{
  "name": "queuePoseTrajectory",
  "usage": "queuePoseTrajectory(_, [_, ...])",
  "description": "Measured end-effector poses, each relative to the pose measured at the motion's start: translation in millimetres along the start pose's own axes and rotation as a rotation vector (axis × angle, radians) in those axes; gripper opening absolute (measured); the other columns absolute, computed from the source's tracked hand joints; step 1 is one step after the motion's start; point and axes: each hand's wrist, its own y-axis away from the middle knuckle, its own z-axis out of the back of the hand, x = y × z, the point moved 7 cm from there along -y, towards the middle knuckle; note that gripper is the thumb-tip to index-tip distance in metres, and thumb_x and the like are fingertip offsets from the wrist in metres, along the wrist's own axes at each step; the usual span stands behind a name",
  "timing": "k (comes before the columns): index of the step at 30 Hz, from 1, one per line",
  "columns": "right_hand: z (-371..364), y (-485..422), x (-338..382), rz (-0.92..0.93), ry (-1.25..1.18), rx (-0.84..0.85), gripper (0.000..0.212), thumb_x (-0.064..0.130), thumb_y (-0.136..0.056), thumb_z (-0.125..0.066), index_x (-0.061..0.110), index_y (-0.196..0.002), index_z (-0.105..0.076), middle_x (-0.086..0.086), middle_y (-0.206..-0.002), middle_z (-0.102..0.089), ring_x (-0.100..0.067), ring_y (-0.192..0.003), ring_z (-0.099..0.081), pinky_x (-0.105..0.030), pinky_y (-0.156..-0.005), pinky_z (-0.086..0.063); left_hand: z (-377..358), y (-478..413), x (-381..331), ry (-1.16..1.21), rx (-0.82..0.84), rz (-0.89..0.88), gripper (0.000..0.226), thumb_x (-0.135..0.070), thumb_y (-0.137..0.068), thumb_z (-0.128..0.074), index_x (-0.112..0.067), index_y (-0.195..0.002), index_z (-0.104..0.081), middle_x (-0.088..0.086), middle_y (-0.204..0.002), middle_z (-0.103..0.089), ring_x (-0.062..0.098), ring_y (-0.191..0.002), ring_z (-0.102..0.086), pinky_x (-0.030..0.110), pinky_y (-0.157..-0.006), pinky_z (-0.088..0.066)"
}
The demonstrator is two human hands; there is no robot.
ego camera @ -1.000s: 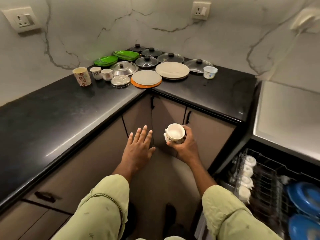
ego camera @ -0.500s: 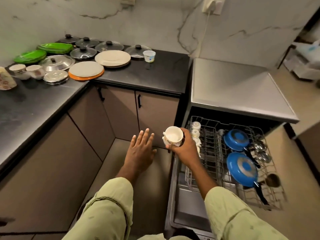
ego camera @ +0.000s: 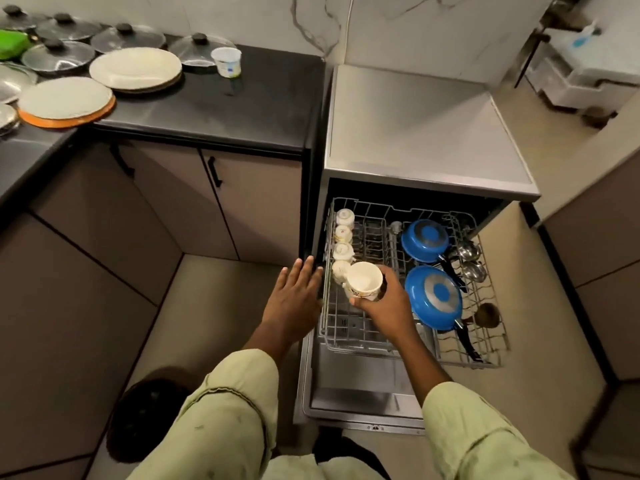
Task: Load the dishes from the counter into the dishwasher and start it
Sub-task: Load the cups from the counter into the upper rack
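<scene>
One cream cup [ego camera: 363, 281], mouth upward, gripped in the right hand [ego camera: 386, 308], left hand [ego camera: 297, 297] flat and empty

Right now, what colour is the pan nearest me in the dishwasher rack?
The pan is blue, with a grey ring on its base; the head view shows it best.

No text, brand or number can be read. The cup [ego camera: 364, 282] held in the right hand [ego camera: 384, 306] carries a dark and yellow print, too blurred to make out. The small white tub [ego camera: 227, 62] on the counter [ego camera: 263, 109], well up and left of that hand, bears a blue patch, also illegible.
</scene>
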Motion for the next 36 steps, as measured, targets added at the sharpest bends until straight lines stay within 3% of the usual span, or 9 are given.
queuePoseTrajectory(8, [6,-34,-76,-0.144,0.05,0.086,0.077,0.011,-0.064,-0.089,0.029,-0.12,-0.04,0.01,-0.112,-0.053,-0.015,-0.107,-0.055,-0.036,-0.093,-0.049,-58,-35,-10,-0.076,0.194,0.038,0.065,-0.035,-0.105,-0.033,-0.016,-0.159,-0.003,0.007,-0.166,0.009,0.024,-0.152,0.012,0.043,-0.124,0.002])
queuePoseTrajectory(11, [-1,-51,-107,-0.164,0.122,0.144,0.077,0.011,-0.065,-0.088,0.03,-0.123,-0.041,0.005,-0.122,-0.051,-0.016,-0.111,-0.056,-0.036,-0.093,-0.051,-77,-52,-13,-0.128,0.247,-0.003,0.064,-0.032,-0.105,-0.032,-0.014,-0.159,-0.002,0.009,-0.166,0.009,0.026,-0.152,0.011,0.043,-0.124,0.001])
queuePoseTrajectory(16, [-17,-76,-147,-0.179,0.325,0.253,0.076,0.017,-0.073,-0.082,0.03,-0.136,-0.041,-0.001,-0.138,-0.031,-0.021,-0.117,-0.047,-0.032,-0.094,-0.047,-104,-84,-11,-0.175,0.291,-0.04,0.064,-0.028,-0.105,-0.03,-0.013,-0.158,0.001,0.01,-0.165,0.011,0.025,-0.152,0.014,0.039,-0.122,0.008])
queuePoseTrajectory(21, [-44,-95,-171,-0.122,0.495,0.291,0.079,0.025,-0.067,-0.085,0.03,-0.133,-0.043,-0.001,-0.133,-0.037,-0.025,-0.117,-0.048,-0.04,-0.091,-0.05,-133,-97,-3,-0.201,0.361,-0.069,0.064,-0.028,-0.105,-0.03,-0.009,-0.158,0.002,0.013,-0.165,0.011,0.025,-0.152,0.012,0.037,-0.12,0.009])
queuePoseTrajectory(26, [-71,-117,-178,-0.033,0.66,0.304,0.071,0.029,-0.073,-0.08,0.025,-0.135,-0.044,-0.002,-0.135,-0.042,-0.025,-0.121,-0.041,-0.034,-0.091,-0.039,-151,-103,4,-0.214,0.375,-0.095,0.064,-0.026,-0.104,-0.029,-0.007,-0.157,0.003,0.013,-0.165,0.009,0.025,-0.153,0.008,0.036,-0.121,0.007])
queuePoseTrajectory(32, [-98,-137,-183,0.049,0.753,0.247,0.075,0.018,-0.078,-0.076,0.026,-0.143,-0.039,-0.006,-0.14,-0.036,-0.027,-0.124,-0.038,-0.038,-0.094,-0.042,-164,-104,8,-0.214,0.357,-0.141,0.062,-0.028,-0.107,-0.024,-0.008,-0.157,0.005,0.013,-0.164,0.013,0.025,-0.152,0.01,0.035,-0.112,0.015])
queuePoseTrajectory(36, [-115,-142,-190,0.122,0.79,0.227,0.078,0.016,-0.072,-0.08,0.018,-0.138,-0.039,-0.012,-0.136,-0.04,-0.03,-0.118,-0.043,-0.04,-0.086,-0.049,-167,-108,7,-0.194,0.369,-0.127,0.06,-0.028,-0.107,-0.021,-0.006,-0.158,0.001,0.015,-0.164,0.011,0.026,-0.152,0.008,0.034,-0.11,0.016])
